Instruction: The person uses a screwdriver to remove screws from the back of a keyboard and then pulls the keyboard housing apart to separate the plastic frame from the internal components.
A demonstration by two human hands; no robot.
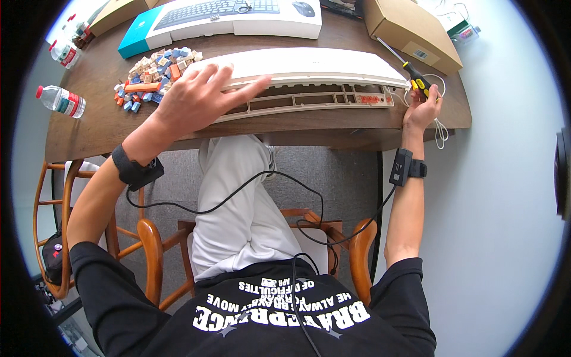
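Note:
A long white keyboard case (315, 64) lies across the desk with its smooth face up. In front of it sits a narrow pale frame (291, 102) with open slots and a reddish patch near its right end. My left hand (199, 98) grips the case's left end, fingers over the top and thumb stretched along the front edge. The fingertips' underside is hidden. My right hand (424, 110) is closed on a black-and-yellow screwdriver (419, 79) beside the case's right end. The screwdriver's metal shaft points up and left, away from the case.
Loose keycaps (156, 74) in several colours are heaped left of the case. A keyboard box (229, 22) lies behind it, and a cardboard box (416, 35) stands back right. Water bottles (61, 102) line the left edge. A white cable (441, 132) hangs over the desk's right front.

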